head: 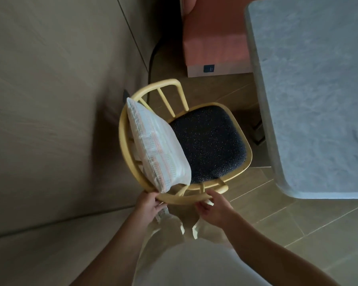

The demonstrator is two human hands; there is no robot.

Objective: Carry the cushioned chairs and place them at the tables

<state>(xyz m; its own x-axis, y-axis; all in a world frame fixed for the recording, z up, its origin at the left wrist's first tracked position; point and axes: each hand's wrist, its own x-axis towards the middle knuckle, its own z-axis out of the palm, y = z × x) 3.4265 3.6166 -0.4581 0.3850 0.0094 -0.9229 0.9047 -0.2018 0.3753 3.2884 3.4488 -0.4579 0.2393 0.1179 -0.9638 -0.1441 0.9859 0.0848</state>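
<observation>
- Head view: pale wall (50, 100) fills the left side; tiled floor (277, 213) lies near and right.
- Grey marble table (310, 89) takes up the right side, its near corner rounded.
- Salmon-coloured bench (213, 42) sits far, just left of the table.
- Yellow wooden chair (153, 88) with dark speckled seat stands between wall and table, seat edge near the table.
- White patterned cushion (155, 145) leans upright against the chair's left rail.
- Left hand (148, 205) grips the near curved rail, fingers curled around it.
- Right hand (212, 206) grips the same rail, fingers curled under it.
</observation>
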